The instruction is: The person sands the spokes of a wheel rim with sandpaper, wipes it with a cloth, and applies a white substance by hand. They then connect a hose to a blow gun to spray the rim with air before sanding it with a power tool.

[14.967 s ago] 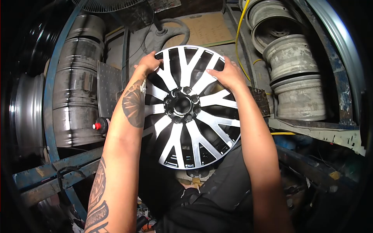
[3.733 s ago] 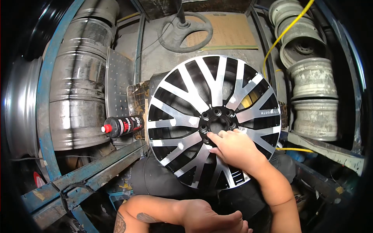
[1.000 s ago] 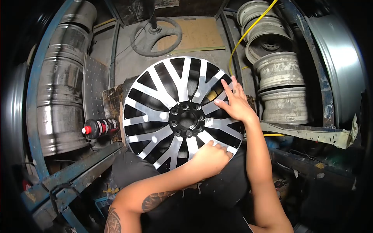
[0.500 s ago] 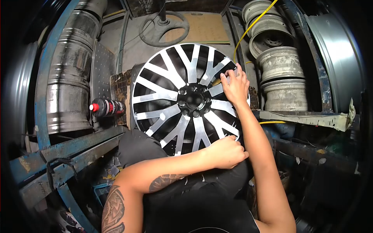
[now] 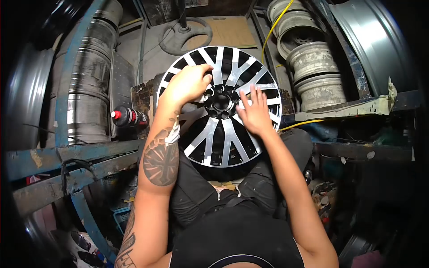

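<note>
An alloy wheel rim (image 5: 230, 127) with bright silver spokes and black recesses lies face up in front of my lap. Its black hub with bolt holes sits in the middle. Over the upper-left spokes is my left hand (image 5: 190, 82), back upward, with fingers bent down; I cannot tell what, if anything, is in them. My right hand (image 5: 257, 110) is spread over the spokes just right of the hub, slightly blurred, holding nothing. A white patch shows along my left forearm.
A dark bottle with a red cap (image 5: 129, 116) lies left of the rim. Stacked steel wheels (image 5: 91, 89) line the left, and more worn wheels (image 5: 318, 85) the right. Behind are a steering wheel (image 5: 185, 35) and cardboard (image 5: 228, 33). A yellow hose (image 5: 277, 22) hangs at right.
My left hand has gone from the rim's near edge up to its upper-left spokes. My right hand has come off the right edge, inward beside the hub, its fingers now spread.
</note>
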### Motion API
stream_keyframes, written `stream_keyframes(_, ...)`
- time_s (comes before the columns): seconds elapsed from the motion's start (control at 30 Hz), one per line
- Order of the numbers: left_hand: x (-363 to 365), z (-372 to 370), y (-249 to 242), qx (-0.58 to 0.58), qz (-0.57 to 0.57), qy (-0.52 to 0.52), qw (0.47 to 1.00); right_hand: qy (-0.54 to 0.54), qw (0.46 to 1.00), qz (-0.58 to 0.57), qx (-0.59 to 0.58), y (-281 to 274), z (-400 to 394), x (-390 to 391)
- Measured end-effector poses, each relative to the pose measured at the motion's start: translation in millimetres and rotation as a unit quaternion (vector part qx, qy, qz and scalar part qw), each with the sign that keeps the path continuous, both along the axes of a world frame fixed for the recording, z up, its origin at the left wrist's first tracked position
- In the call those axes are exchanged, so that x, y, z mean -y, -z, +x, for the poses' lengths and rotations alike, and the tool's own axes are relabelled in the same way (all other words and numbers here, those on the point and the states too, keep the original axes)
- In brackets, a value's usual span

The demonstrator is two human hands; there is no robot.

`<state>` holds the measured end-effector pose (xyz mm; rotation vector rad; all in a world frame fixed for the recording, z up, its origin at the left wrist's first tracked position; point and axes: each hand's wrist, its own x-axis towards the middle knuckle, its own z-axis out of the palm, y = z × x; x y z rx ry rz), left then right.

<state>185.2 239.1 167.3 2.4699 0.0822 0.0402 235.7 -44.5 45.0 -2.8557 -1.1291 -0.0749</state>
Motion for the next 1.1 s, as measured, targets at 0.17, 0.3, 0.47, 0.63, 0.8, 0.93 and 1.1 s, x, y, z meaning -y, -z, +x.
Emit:
stream_keyframes(0.17,-7.1,-16.7,-3.7,-0.087,-0.032,0.005,0.996,0.006,0.995,-0.013,-0.103,-15.2,-81.4,-24.7)
stream_keyframes(0.3,-10.7,-22.2,-7.8,-0.090,-0.060,0.024,0.994,0.037,0.995,0.012,-0.094,-6.6,-102.7,-57.0)
stream_keyframes(0.47,-17.4,-35.4,-17.0,-0.095,-0.055,0.008,0.994,0.048,0.996,0.007,-0.069,-6.7,-106.8,-57.5)
stream_keyframes(0.63,-21.2,-44.8,-14.6,-0.098,-0.071,0.005,0.993,0.042,0.997,0.022,-0.054,-8.0,-103.9,-58.1)
stream_keyframes(0.8,-22.8,-51.7,-14.9,-0.076,-0.058,0.008,0.995,0.029,0.998,0.007,-0.056,-8.0,-87.3,-77.7)
stream_keyframes(0.93,-29.3,-56.7,-17.5,-0.072,-0.067,0.006,0.995,0.068,0.996,0.014,-0.061,-11.9,-79.2,-71.7)
stream_keyframes(1.1,-31.2,-58.2,-13.9,-0.057,-0.069,-0.003,0.996,0.036,0.996,0.008,-0.086,-14.8,-98.2,-54.6)
